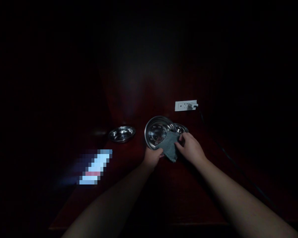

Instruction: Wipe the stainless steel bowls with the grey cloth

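Observation:
A shiny steel bowl [155, 129] is tilted so that its inside faces me. My left hand [152, 158] grips its lower rim, thumb on the near side. A grey-green cloth [171, 145] lies over the bowl's lower right rim, one corner hanging down. My right hand [190, 147] pinches the cloth at its right edge between thumb and fingers. Partly hidden behind the bowl and the cloth is another steel dish [181, 128]. The underside of the held bowl does not show.
On the left of the dark red table [178, 198] stands a shallow steel dish [122, 134]. Nearer me lies a bright, pixelated rectangle [96, 167]. A white wall socket [185, 105] holds a plug, and a dark cable [234, 162] runs down the right side. The surroundings are very dark.

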`<move>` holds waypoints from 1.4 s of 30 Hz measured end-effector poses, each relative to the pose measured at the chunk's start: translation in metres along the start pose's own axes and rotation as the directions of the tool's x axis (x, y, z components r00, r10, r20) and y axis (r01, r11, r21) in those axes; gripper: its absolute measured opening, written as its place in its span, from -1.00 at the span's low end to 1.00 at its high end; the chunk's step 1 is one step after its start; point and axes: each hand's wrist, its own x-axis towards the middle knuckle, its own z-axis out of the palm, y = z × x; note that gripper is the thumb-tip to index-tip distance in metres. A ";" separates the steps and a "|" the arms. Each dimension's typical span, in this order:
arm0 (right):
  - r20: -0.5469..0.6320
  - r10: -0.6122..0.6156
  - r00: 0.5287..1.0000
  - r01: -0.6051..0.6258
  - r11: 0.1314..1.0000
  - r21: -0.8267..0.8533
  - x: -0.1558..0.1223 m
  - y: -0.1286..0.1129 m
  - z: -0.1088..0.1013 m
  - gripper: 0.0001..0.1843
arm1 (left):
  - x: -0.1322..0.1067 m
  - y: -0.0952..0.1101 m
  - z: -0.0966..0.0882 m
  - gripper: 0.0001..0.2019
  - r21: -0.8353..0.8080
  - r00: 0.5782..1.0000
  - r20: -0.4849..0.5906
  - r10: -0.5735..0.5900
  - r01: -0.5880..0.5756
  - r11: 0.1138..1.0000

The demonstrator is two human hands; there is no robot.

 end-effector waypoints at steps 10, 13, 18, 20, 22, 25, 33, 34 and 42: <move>0.220 0.079 0.972 -0.155 0.924 0.351 -0.010 0.000 0.024 -0.57 | -0.008 -0.005 0.008 -0.52 -0.048 0.995 0.053 0.081 -0.078 0.996; 0.191 0.090 0.977 -0.159 0.909 0.386 -0.010 0.005 0.032 -0.44 | -0.013 -0.006 0.009 -0.48 -0.007 0.968 0.119 0.221 -0.222 0.975; 0.169 0.142 0.975 -0.205 0.871 0.446 -0.007 0.011 0.035 -0.42 | -0.016 -0.010 0.006 -0.35 0.008 0.934 0.170 0.314 -0.320 0.947; 0.161 0.133 0.978 -0.192 0.875 0.445 -0.006 0.012 0.034 -0.44 | -0.015 -0.011 0.005 -0.33 0.002 0.930 0.226 0.289 -0.297 0.955; 0.167 0.187 0.968 -0.240 0.882 0.406 -0.005 0.011 0.031 -0.40 | -0.013 -0.010 0.005 -0.34 -0.010 0.916 0.303 0.264 -0.274 0.962; 0.164 0.311 0.936 -0.348 0.887 0.304 -0.003 0.010 0.024 -0.32 | -0.013 -0.005 0.006 -0.37 -0.028 0.882 0.398 0.251 -0.262 0.965; 0.167 0.337 0.926 -0.358 0.926 0.115 0.005 0.017 0.009 -0.35 | -0.015 0.000 0.005 -0.39 0.006 0.881 0.446 0.157 -0.179 0.984; 0.165 0.331 0.929 -0.349 0.932 0.096 0.006 0.018 0.007 -0.36 | -0.015 0.000 0.005 -0.40 0.014 0.880 0.446 0.161 -0.187 0.982; 0.117 0.373 0.920 -0.364 0.927 -0.091 0.009 0.019 -0.007 -0.33 | -0.015 -0.003 0.003 -0.49 0.047 0.909 0.380 0.174 -0.207 0.977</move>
